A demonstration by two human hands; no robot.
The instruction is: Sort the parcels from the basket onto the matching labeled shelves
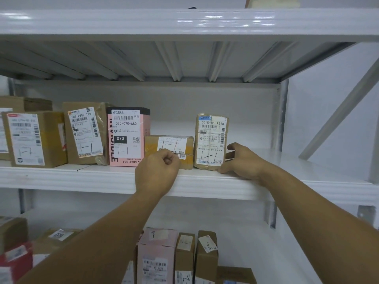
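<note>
A tall taped brown parcel [211, 138] marked "1-1" stands upright on the middle shelf [82, 177]. My right hand [244, 160] grips its right side, thumb at the lower front corner and fingers curled behind. Left of it lies a small flat brown box [170, 143], also marked "1-1". My left hand [158, 171] is curled into a fist in front of that box and holds nothing that I can see; it hides the box's lower left part.
A pink box [127, 136] and two brown boxes [86, 132] [34, 138] line the shelf to the left. Bare shelf runs right of the tall parcel to the upright post [283, 119]. Several parcels [158, 253] stand on the shelf below.
</note>
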